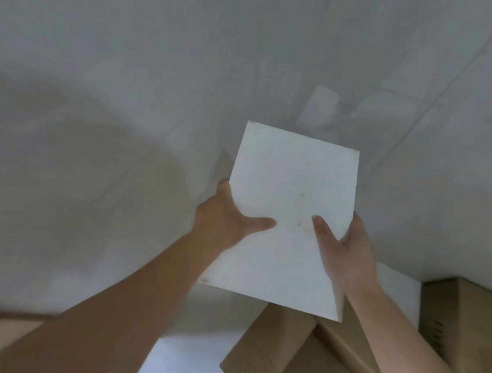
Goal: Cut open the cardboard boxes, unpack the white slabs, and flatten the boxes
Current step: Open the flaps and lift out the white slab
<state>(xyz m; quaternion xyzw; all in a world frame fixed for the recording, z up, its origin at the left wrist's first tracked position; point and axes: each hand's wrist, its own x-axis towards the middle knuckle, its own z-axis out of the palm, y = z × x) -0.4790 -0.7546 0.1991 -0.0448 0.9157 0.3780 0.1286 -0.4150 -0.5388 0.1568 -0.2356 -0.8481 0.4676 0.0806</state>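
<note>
White slab (289,211), frame centre: matt, chalky-looking face, faint grey speckling, small yellowish stain near lower middle; thin pale edge along right side. Cardboard box (284,356), lower right: plain brown corrugated-looking card, matt, creased flaps. Second cardboard box (457,311), far right: same brown card, dark printed marks. Floor (130,94): pale grey tiles, smooth, slight sheen, thin grout lines.

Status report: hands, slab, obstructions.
Left hand and right hand both grip the slab, thumbs on top. Slab lifted above open box. Second box at right. Nothing blocking.
</note>
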